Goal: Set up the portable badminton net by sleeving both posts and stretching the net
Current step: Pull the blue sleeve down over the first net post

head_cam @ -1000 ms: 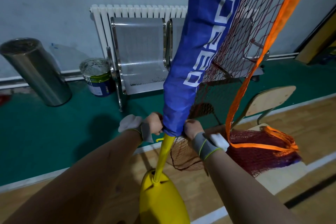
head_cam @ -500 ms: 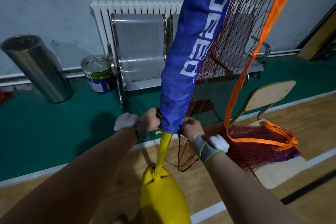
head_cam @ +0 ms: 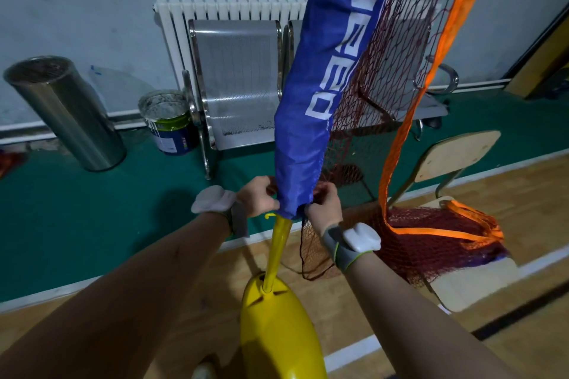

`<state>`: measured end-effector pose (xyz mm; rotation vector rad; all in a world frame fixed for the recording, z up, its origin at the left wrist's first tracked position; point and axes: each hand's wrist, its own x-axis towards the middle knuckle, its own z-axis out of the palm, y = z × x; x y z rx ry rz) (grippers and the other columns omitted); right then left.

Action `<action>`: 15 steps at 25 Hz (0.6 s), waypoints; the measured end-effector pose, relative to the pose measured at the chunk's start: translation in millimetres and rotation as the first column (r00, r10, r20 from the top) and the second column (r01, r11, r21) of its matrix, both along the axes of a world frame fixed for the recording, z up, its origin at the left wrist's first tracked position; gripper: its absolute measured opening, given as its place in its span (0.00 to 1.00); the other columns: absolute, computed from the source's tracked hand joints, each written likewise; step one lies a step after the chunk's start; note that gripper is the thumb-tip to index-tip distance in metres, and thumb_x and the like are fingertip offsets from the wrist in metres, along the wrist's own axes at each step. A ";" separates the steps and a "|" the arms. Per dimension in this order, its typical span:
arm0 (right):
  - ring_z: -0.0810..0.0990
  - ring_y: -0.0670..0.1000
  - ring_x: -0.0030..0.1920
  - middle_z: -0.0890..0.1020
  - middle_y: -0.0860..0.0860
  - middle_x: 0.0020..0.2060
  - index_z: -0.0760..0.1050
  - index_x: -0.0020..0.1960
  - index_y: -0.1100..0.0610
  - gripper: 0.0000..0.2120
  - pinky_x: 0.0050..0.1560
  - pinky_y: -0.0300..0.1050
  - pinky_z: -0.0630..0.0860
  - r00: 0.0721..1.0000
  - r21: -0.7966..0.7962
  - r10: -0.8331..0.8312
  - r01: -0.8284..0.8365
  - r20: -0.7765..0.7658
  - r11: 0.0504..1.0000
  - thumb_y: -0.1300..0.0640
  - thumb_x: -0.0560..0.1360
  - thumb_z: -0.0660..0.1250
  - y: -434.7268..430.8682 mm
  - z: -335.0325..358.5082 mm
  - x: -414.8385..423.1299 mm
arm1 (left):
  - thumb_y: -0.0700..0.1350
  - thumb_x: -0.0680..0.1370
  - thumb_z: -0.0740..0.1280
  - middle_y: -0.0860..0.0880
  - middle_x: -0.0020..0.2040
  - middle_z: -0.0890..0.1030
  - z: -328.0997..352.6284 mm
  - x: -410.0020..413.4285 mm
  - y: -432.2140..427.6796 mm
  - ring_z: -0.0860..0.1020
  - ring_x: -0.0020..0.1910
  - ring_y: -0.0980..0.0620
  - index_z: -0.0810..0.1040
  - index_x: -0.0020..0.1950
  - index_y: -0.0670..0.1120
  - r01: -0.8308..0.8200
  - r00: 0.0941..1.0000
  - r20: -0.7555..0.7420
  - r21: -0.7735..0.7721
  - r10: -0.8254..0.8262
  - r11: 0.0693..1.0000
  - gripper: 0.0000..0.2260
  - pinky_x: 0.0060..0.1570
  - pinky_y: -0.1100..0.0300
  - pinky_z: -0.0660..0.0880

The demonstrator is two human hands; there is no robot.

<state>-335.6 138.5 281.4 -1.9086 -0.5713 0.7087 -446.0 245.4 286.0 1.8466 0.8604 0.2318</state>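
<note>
sleeve [head_cam: 314, 120] sits over post [head_cam: 278, 251], post in base [head_cam: 277, 326]. seats [head_cam: 237, 83] w/ radiator [head_cam: 231, 9] behind, bin [head_cam: 64, 111] + bucket [head_cam: 167, 120] left, net [head_cam: 431, 243] piled on chair [head_cam: 455, 160] right.

1 head camera looks down, seemingly close above the post [head_cam: 278, 251].

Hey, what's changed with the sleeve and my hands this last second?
Little. The right hand shifted its fingers round the hem of the blue sleeve; the left hand keeps its grip there. The hem stays at about the same spot on the yellow post, and the net heap on the chair is unmoved.
</note>
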 end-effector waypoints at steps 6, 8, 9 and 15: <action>0.78 0.54 0.49 0.79 0.57 0.50 0.68 0.61 0.62 0.20 0.49 0.47 0.75 1.000 -0.046 0.015 -0.015 0.013 0.999 0.69 0.70 0.65 -10.4 -6.9 0.6 | 0.42 0.69 0.74 0.38 0.56 0.80 0.5 4.1 -8.8 0.78 0.54 0.40 0.75 0.60 0.37 0.087 0.989 -0.130 0.088 -0.075 0.992 0.21 0.57 0.47 0.73; 0.78 0.54 0.50 0.79 0.56 0.50 0.69 0.61 0.61 0.20 0.50 0.45 0.74 1.000 -0.061 -0.007 0.008 0.021 0.998 0.69 0.70 0.65 -19.7 -7.6 7.2 | 0.39 0.69 0.73 0.36 0.55 0.80 3.2 5.8 -10.0 0.79 0.52 0.40 0.75 0.59 0.35 0.073 0.987 -0.150 0.063 -0.063 0.995 0.20 0.55 0.47 0.75; 0.77 0.54 0.51 0.78 0.55 0.49 0.70 0.60 0.61 0.19 0.50 0.43 0.72 0.999 -0.070 -0.019 0.022 0.040 0.997 0.69 0.70 0.65 -24.5 -6.7 11.6 | 0.39 0.69 0.73 0.36 0.54 0.80 4.0 7.2 -10.7 0.79 0.50 0.43 0.76 0.58 0.35 0.076 0.983 -0.168 0.051 -0.066 0.996 0.19 0.53 0.48 0.74; 0.76 0.56 0.53 0.76 0.59 0.58 0.67 0.62 0.61 0.20 0.53 0.45 0.73 0.996 -0.099 -0.062 0.068 0.064 0.993 0.67 0.72 0.67 -30.7 -7.4 27.7 | 0.40 0.70 0.68 0.31 0.53 0.78 2.1 5.1 -23.8 0.76 0.56 0.35 0.73 0.56 0.32 -0.015 0.971 -0.236 0.118 0.042 0.993 0.18 0.53 0.48 0.72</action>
